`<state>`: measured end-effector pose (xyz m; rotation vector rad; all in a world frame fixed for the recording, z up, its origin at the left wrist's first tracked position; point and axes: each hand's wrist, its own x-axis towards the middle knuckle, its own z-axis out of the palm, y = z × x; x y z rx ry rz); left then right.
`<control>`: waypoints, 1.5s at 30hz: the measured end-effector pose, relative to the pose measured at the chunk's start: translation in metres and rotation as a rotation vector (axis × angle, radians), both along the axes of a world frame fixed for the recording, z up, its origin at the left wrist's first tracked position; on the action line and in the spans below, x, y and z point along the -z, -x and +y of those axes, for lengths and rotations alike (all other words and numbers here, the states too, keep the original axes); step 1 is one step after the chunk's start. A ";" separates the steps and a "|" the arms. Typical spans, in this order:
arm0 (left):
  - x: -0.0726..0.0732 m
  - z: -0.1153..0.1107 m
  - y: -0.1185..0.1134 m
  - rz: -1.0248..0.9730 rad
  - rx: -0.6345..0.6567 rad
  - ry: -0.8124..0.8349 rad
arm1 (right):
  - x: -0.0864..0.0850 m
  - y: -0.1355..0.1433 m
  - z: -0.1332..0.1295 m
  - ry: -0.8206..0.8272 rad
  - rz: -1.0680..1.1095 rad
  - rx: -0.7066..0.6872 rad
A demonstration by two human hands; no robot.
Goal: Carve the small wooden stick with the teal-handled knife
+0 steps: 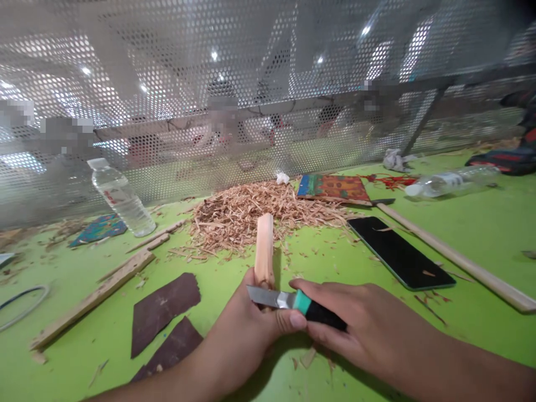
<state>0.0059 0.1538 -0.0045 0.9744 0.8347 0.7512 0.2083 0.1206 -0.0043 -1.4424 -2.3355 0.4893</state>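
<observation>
Low over a bright green surface (318, 245), a person's left hand (247, 329) is closing around the lower part of a pale wooden stick (264, 245), its faceted end pointing forward, while the right hand (355, 318) is gripping the black-and-teal handle of a knife (278, 298). The blade is lying across the wood above the left thumb, its tip pointing left; which edge is the sharp one is not showing clearly. Careful carving is probably calling for a firm hold behind the blade, a shallow angle and short strokes heading away from the holding fingers, with the left thumb steadying the knife from behind rather than straying before the edge. Off to the left, dark brown sheets (165, 307) are lying near a narrow wooden strip (96, 296); to the right, a black phone (400, 251) is resting beside a long rod (452, 257). Beyond the stick, curled shavings (238, 215) are forming a heap, with a painted board (335, 188) lying alongside and a water bottle (123, 195) standing leftward. Farthest off, a perforated screen (251, 67) is backing the scene.
</observation>
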 end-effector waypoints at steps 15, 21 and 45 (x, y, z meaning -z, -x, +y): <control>-0.003 -0.004 -0.004 0.029 0.002 -0.054 | 0.006 -0.008 0.003 -0.307 -0.140 0.025; -0.005 -0.004 -0.002 0.050 0.016 -0.027 | 0.000 -0.013 0.013 -0.282 -0.093 0.112; -0.004 -0.002 0.002 -0.075 0.215 -0.048 | -0.013 -0.005 0.010 0.088 0.059 -0.185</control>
